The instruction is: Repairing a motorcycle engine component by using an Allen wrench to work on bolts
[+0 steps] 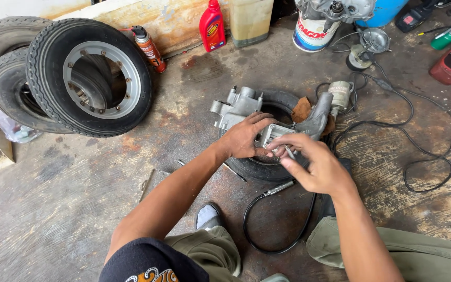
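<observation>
A grey metal engine part (pixel 246 112) is held by the left hand (pixel 244 138), with the fingers curled around its edge. The part is rested on a small black tyre (pixel 259 167) lying flat on the floor (pixel 53 209). Just beside the left hand, a thin metal tool (pixel 289 152) is pinched by the right hand (pixel 314 162), and its tip is pressed against the part. A black cable (pixel 257 230) is seen below the right hand. Well away from the left hand, 3 big tyres (pixel 87 78) and a red bottle (pixel 212 26) are seen.
</observation>
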